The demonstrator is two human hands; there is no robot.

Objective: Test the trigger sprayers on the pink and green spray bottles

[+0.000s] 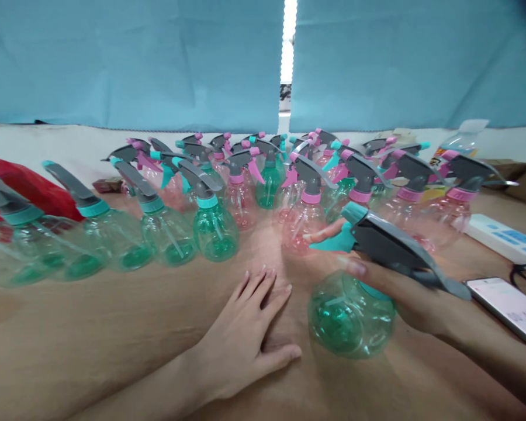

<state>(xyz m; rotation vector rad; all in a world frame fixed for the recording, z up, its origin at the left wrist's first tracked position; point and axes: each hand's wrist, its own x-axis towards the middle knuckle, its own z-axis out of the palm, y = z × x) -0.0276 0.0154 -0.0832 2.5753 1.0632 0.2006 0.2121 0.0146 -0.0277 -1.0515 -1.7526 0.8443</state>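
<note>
My right hand [403, 292] is closed round the neck of a green spray bottle [350, 318] with a grey and turquoise trigger head, its nozzle pointing left. The bottle is slightly tilted; whether its base touches the table I cannot tell. Flat on the wooden table [158, 339] lies my left hand [241, 339], fingers stretched out, holding nothing. Beyond it stands a green spray bottle [215, 231], the right end of a row of similar ones on the left. Nearest beyond my right hand is a pink spray bottle [304, 222].
Many pink and green spray bottles crowd the back. A phone [511, 307] and a white power strip [506, 237] lie at the right, near a clear plastic bottle [462, 140]. Something red [39, 181] is at the left. A blue curtain [135, 64] hangs behind.
</note>
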